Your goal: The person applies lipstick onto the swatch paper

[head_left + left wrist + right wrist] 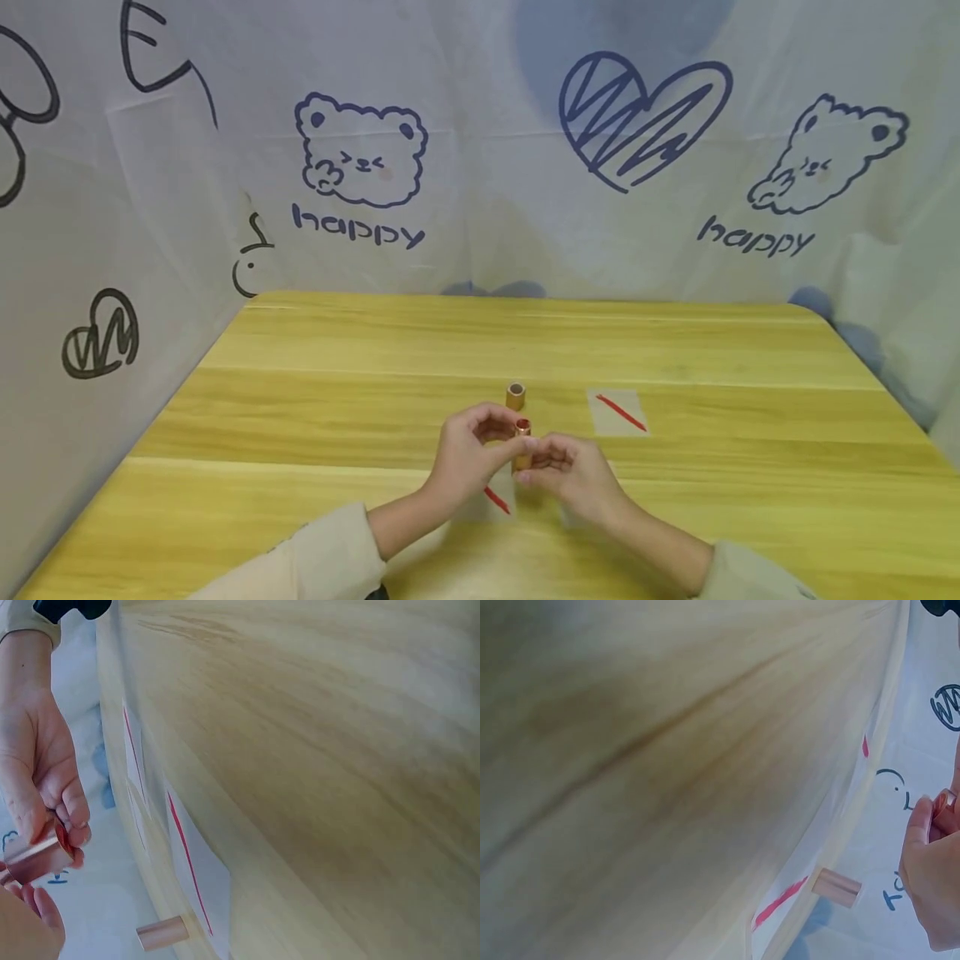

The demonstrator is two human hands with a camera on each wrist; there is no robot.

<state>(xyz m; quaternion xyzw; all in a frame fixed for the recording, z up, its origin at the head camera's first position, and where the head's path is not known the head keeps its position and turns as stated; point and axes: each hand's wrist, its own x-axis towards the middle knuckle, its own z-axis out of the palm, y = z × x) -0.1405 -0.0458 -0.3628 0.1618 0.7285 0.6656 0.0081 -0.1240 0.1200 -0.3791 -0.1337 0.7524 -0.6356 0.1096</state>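
Note:
Between both hands is an upright copper-coloured lipstick tube [522, 428], with red showing in its open top. My left hand [468, 454] pinches its upper part between thumb and fingers. From the other side, my right hand [585, 479] grips it lower down with thumb and curled fingers. In the left wrist view the lipstick tube [41, 859] lies across the fingers of the right hand [37, 750]. Just beyond the hands, a hollow copper-coloured lipstick cap [515, 397] stands on the table, its open end up.
A paper square [603, 423] with a red stroke lies on the wooden table [337, 400] to the right. Another marked paper [480, 510] sits under the left hand, and a pale paper edge [570, 518] shows beneath the right. A printed cloth [495, 183] hangs behind.

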